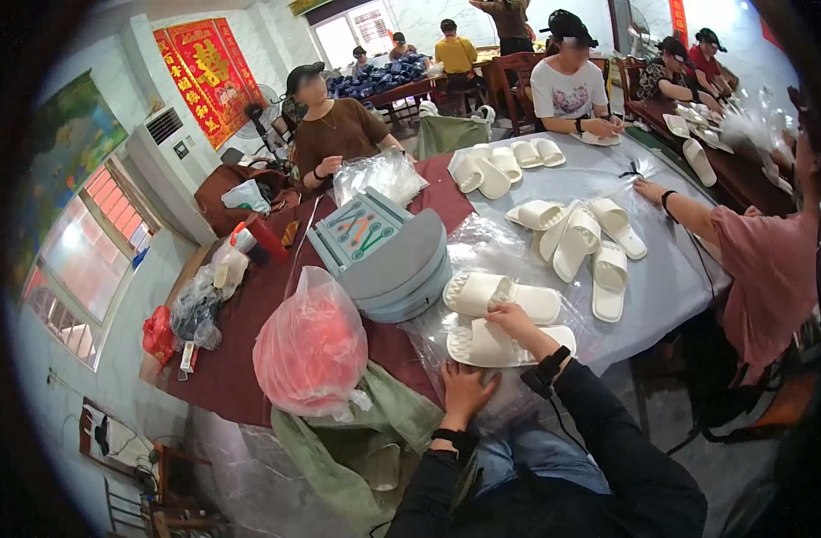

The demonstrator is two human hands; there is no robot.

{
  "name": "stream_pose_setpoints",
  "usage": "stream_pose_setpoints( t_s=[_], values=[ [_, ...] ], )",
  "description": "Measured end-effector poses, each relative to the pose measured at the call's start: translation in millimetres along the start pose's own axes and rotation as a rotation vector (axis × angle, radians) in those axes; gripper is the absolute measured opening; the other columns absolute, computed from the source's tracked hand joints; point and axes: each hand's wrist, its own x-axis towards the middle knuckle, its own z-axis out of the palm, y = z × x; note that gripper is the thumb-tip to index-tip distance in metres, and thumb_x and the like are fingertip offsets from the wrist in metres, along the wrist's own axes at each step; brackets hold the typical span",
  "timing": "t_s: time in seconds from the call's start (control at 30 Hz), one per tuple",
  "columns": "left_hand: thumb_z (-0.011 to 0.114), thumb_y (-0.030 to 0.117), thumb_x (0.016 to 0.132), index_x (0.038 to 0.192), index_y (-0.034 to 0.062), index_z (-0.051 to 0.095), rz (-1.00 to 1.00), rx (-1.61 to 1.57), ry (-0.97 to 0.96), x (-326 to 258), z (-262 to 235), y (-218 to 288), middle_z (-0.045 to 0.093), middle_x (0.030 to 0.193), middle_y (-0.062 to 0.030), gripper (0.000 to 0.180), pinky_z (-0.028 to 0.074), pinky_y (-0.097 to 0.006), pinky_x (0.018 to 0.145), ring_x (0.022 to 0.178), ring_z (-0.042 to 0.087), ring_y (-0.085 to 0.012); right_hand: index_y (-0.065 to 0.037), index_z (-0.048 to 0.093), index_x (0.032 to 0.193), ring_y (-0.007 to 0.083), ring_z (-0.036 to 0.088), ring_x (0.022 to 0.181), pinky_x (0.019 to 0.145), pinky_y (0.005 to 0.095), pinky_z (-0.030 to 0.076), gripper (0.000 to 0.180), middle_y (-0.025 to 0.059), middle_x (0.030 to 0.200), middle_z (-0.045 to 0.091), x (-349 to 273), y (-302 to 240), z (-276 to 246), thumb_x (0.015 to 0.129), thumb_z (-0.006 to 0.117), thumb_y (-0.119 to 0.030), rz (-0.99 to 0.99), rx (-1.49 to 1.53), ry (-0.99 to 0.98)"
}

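Slipper (495, 345) lies under the right hand (511, 318), its grip grasping the edge; left hand (464, 390) rests released nearby.

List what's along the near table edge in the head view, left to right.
Small red bag → big pink bag → left hand → right hand on a white slipper
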Motion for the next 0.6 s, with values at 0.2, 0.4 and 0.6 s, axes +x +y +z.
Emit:
stream_pose_setpoints(
  t_s=[0.2,0.4,0.6],
  values=[
    [0.056,0.044,0.079,0.128,0.0160,0.047,0.024,-0.222,0.050,-2,6,-5,0.045,0.131,-0.0140,0.057,0.021,-0.055,0.101,0.121,0.040,-0.0340,0.000,0.062,0.083,0.0125,0.057,0.065,0.056,0.0261,0.046,0.023,0.0084,0.076,0.063,-44,-15,15,0.077,0.072,-0.020,-0.138,0.251,0.244],
    [0.052,0.039,0.083,0.137,0.0096,0.034,0.079,-0.337,-0.029,-15,36,-27,0.034,0.142,-0.0098,0.064,0.017,-0.042,0.111,0.132,0.029,-0.0260,-0.001,0.060,0.089,0.0139,0.058,0.068,0.059,0.0285,0.047,0.024,0.0080,0.077,0.063,-88,-21,21,0.079,0.069,-0.021,-0.100,0.064,0.262],
    [0.044,0.042,0.087,0.141,0.0109,0.026,0.262,-0.134,0.123,-30,86,-69,0.030,0.145,-0.0082,0.065,0.014,-0.042,0.112,0.134,0.025,-0.0237,-0.001,0.058,0.111,0.0157,0.056,0.085,0.074,0.0281,0.045,0.042,0.0098,0.095,0.061,-68,-2,20,0.077,0.067,-0.024,0.043,0.191,-0.050]
  ],
)
